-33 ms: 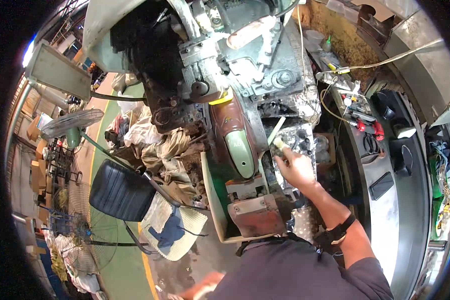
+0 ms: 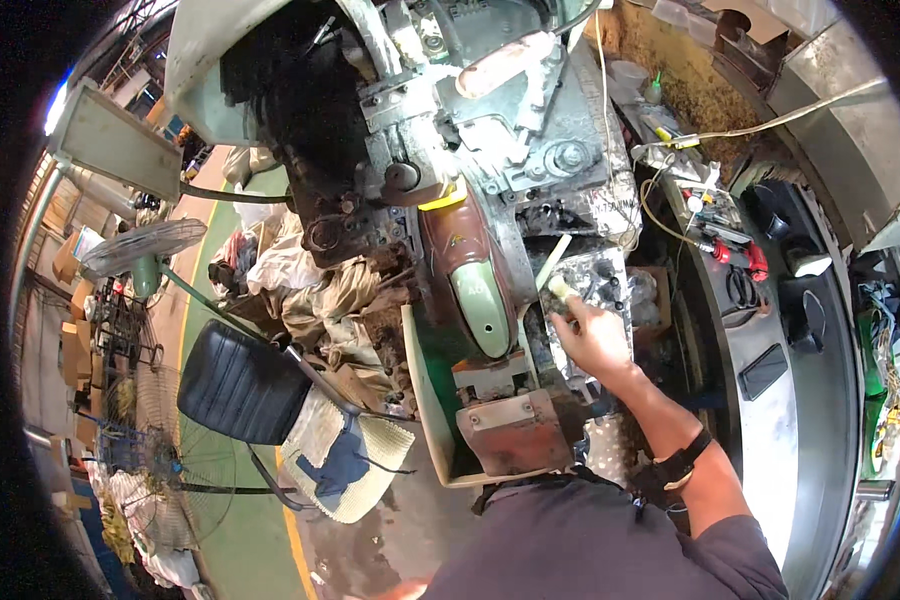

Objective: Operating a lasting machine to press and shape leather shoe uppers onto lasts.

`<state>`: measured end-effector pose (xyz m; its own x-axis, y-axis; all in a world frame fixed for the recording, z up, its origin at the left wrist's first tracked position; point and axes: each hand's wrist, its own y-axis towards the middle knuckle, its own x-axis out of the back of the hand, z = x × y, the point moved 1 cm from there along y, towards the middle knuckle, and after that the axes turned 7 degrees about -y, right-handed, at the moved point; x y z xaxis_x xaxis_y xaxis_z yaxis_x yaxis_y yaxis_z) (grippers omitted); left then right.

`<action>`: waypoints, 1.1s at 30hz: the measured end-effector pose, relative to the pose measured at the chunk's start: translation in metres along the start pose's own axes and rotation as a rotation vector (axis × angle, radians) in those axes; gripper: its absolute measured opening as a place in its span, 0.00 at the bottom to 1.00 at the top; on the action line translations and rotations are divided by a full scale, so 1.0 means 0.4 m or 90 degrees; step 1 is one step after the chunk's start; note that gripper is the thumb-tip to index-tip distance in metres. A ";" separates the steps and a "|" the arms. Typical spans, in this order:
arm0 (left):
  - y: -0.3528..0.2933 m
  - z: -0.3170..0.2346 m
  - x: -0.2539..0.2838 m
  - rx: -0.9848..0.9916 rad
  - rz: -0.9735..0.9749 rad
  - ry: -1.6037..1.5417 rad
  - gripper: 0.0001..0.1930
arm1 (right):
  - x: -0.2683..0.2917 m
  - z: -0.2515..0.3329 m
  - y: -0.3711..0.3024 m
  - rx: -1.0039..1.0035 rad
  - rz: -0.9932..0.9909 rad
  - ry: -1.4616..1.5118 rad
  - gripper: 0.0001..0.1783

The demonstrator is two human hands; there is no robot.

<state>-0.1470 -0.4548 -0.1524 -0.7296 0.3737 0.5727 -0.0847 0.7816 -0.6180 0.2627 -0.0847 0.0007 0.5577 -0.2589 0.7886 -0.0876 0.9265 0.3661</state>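
My right hand reaches over a worn metal panel to the right of the machine. Its thumb and forefinger are apart, with a pale covering around the forefinger's tip. Close to that tip, a cream-coloured stick slants up. No held object shows in this hand; whether the fingertip touches the panel I cannot tell. On the machine sits a brown shoe upper over a pale green shoe last, toe end under the clamp. Only a blurred sliver of my left hand shows at the lower edge, fingers hidden.
A black chair and a standing fan are on the left, beside heaped cloth. To the right runs a bench with a phone and red-handled tools. A reddish plate juts out before me.
My left hand has slid right and down, nearly leaving the picture behind my body. The right hand and the shoe stay in place.
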 end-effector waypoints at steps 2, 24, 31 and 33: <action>-0.020 0.066 -0.046 0.104 0.019 -0.030 0.10 | 0.009 -0.003 -0.002 -0.012 -0.001 -0.001 0.11; 0.126 0.089 0.028 0.134 0.014 -0.147 0.13 | -0.011 0.289 0.108 0.046 0.036 0.170 0.74; 0.152 0.100 0.042 0.118 0.023 -0.144 0.15 | -0.026 0.307 0.099 0.055 -0.033 0.176 0.69; 0.175 0.095 0.051 0.110 0.035 -0.141 0.15 | -0.020 0.307 0.105 0.038 -0.037 0.194 0.68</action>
<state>-0.1937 -0.4113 -0.2042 -0.8655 0.2796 0.4157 -0.1412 0.6600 -0.7379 0.1534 -0.0771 0.0703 0.7840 -0.2094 0.5845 -0.0913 0.8923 0.4421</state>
